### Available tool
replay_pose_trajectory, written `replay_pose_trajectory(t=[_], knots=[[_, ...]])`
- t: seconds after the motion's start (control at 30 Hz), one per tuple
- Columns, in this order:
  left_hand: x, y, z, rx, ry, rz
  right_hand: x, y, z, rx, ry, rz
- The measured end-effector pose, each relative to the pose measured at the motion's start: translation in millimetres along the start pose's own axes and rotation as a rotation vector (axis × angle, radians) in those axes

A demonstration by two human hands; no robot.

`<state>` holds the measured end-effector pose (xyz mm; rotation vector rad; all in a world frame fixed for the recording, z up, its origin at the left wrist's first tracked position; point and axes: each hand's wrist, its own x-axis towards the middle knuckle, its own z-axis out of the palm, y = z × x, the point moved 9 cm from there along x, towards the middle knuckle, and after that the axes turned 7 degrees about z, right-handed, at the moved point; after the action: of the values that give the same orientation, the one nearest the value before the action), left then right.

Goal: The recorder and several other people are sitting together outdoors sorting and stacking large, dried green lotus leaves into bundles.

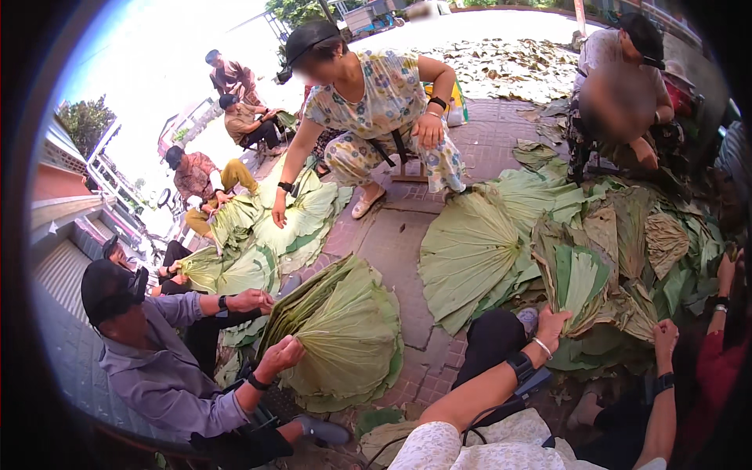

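Note:
My left hand [552,327], with a bracelet and a dark wrist device behind it, is closed on the lower edge of a partly folded lotus leaf [581,278], green inside with dull brown-green outer folds. My right hand [666,337] pinches the edge of a brownish, crumpled lotus leaf part [636,309]; whether it belongs to the same leaf I cannot tell. Beneath and beyond both hands spreads a heap of dried lotus leaves [677,286]. Large flat, pale green lotus leaves [474,247] lie to the left of the heap.
Left of me, a person in a purple shirt [160,384] holds a folded leaf stack [345,337]. Ahead, a person in flowered clothes [368,102] reaches toward leaves [294,211]. Another person [627,94] sits far right; a red sleeve [721,368] is close beside me. Brick paving [419,301] runs between.

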<state>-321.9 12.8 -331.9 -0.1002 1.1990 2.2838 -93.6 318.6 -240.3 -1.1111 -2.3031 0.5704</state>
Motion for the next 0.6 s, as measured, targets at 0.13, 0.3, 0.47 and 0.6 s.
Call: replay_pose_trajectory(t=[0.13,0.3,0.47,0.6], knots=[[2,6,-8,0.036,0.006,0.055,5,6,-16,0.059,-0.054,0.147],[-1,12,-4,0.157,0.02,0.106,-3,-25,-44,0.203,-0.066,0.074],[-18,20,17,0.301,-0.067,0.084,-5,-12,-59,0.191,-0.046,0.084],[-43,23,15,0.421,-0.036,0.057,-8,-4,-62,0.276,0.009,0.24]])
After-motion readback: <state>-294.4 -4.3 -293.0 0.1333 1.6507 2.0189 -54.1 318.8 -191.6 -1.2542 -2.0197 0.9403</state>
